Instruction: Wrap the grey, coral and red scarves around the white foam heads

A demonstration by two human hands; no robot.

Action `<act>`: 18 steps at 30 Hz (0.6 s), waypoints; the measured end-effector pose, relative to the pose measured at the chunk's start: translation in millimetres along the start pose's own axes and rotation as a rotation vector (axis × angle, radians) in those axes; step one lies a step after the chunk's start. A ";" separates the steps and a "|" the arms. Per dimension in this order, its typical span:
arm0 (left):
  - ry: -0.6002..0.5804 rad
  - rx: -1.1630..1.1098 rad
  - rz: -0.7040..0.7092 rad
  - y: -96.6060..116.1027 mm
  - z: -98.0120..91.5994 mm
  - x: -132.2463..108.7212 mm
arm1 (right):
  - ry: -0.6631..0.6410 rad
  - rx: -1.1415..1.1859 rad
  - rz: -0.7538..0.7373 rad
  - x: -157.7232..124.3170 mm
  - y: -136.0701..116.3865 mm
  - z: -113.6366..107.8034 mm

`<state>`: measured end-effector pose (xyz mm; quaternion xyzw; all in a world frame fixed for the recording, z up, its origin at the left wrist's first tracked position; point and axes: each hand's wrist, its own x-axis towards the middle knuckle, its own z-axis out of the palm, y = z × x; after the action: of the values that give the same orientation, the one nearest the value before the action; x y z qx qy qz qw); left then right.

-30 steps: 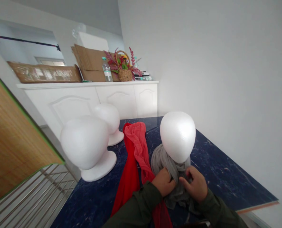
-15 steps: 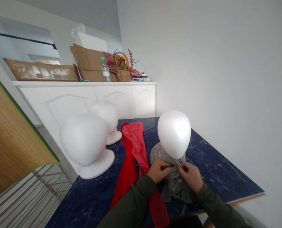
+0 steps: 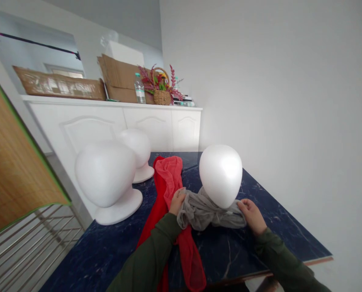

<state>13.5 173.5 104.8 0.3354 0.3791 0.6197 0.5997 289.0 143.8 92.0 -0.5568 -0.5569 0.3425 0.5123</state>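
A grey scarf (image 3: 199, 211) is wrapped about the neck of a white foam mannequin head (image 3: 220, 174), which stands on a dark blue marbled table (image 3: 223, 259). My left hand (image 3: 177, 201) grips the scarf on the left, out over the red cloth. On the other side my right hand (image 3: 251, 214) pinches the scarf between thumb and fingers. Both ends are drawn outward, and the scarf's middle looks crossed or knotted under the head; the exact form is unclear. The head's neck and base are hidden by the scarf.
Two more white foam heads, a near one (image 3: 106, 174) and a far one (image 3: 136, 148), stand on the left. Red and coral scarves (image 3: 169, 170) lie down the table's middle. A white cabinet (image 3: 102, 129) carries cardboard boxes, a bottle and a flower basket (image 3: 162, 96). A metal rack (image 3: 41, 239) is left.
My hands have moved apart from the front of the neck, left and right, pulling the grey scarf's hanging ends out sideways. The camera view has shifted slightly.
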 end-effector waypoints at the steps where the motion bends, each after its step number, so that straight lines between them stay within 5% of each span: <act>1: 0.014 0.017 -0.005 -2.3 -0.5 1.4 | 0.034 -0.136 -0.061 5.2 6.1 0.0; 8: -0.085 0.127 -0.104 -18.2 9.9 -5.3 | 0.064 -0.612 -0.407 19.8 31.5 25.4; 13: -0.163 0.107 -0.123 -21.1 10.0 -8.1 | 0.003 -0.350 -0.227 16.8 26.5 33.7; 18: -0.297 -0.040 -0.193 -22.1 13.6 -16.1 | 0.208 -0.115 -0.118 11.7 28.3 44.4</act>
<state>37.1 158.2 92.8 0.3736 0.3043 0.5104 0.7123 256.0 167.7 56.7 -0.5843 -0.5511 0.2197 0.5537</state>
